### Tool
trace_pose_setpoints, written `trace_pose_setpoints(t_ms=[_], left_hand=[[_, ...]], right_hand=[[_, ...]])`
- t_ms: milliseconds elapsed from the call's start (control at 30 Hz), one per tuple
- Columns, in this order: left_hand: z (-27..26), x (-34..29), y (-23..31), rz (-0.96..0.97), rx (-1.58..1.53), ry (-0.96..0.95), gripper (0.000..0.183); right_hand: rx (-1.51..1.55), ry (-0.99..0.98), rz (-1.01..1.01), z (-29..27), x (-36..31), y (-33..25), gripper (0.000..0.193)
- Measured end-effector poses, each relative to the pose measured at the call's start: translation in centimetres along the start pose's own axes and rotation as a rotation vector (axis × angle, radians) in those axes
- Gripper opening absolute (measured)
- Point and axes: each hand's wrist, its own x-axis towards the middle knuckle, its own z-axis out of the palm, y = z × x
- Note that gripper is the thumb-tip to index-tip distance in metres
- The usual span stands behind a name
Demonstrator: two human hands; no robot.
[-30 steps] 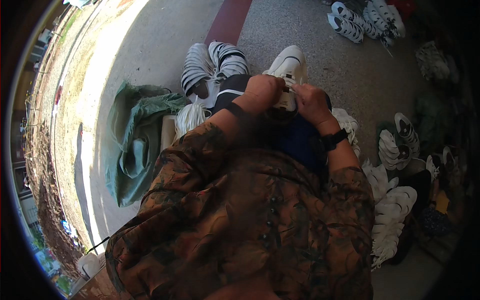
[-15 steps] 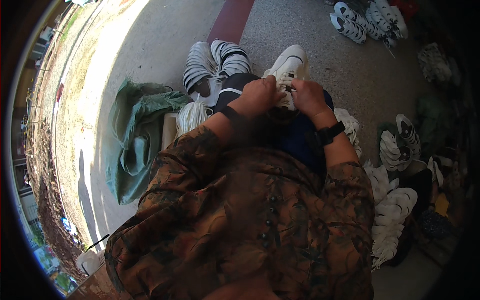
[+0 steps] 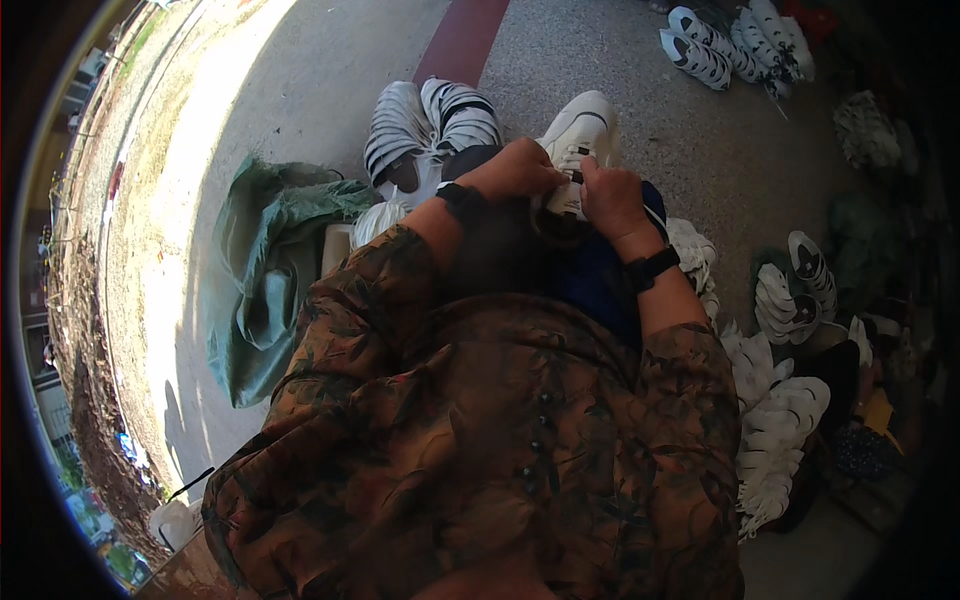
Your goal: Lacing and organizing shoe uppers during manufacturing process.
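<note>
A cream-white sneaker (image 3: 584,118) rests in my lap, its toe pointing away from me and its dark inner opening toward me. My left hand (image 3: 516,170) comes from the left, fingertips pinched at the lacing on the shoe's left side. My right hand (image 3: 612,200) is closed at the right edge of the lacing, thumb and forefinger beside a dark patch on the tongue. The pale shoelace (image 3: 571,162) crosses the tongue between both hands; its ends are hidden by my fingers. Both wrists wear dark bands.
Nested white shoe uppers (image 3: 402,130) stand just beyond my left knee. A green woven sack (image 3: 262,300) lies on the left. More white shoe parts (image 3: 785,420) are heaped at my right, others (image 3: 700,48) at the far right. White laces (image 3: 376,220) bunch beside my left forearm.
My left hand has shifted slightly up and turned, its fingers now reaching across toward the lacing. My right hand has moved slightly down. The sneaker has barely moved.
</note>
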Motion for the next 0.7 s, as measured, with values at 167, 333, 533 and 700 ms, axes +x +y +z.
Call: trace_pose_setpoints(t_ms=[167,333,533,700], left_hand=[[-0.2,0.7,0.8,0.105,0.327,0.177,0.021],[-1.3,0.3,0.9,0.414,0.758,0.419,0.008],[-2.0,-3.3,-1.2,0.725,0.632,0.328,0.004],[-2.4,-3.4,-1.2,0.962,0.692,0.287,0.009]], right_hand=[[-0.009,0.035,0.007,-0.2,-0.1,-0.2,0.016],[0.008,0.073,0.05,0.1,-0.2,-0.3,0.009],[0.139,0.103,-0.13,0.2,-0.5,1.2,0.007],[0.098,0.134,-0.208,-0.5,-1.7,2.0,0.01]])
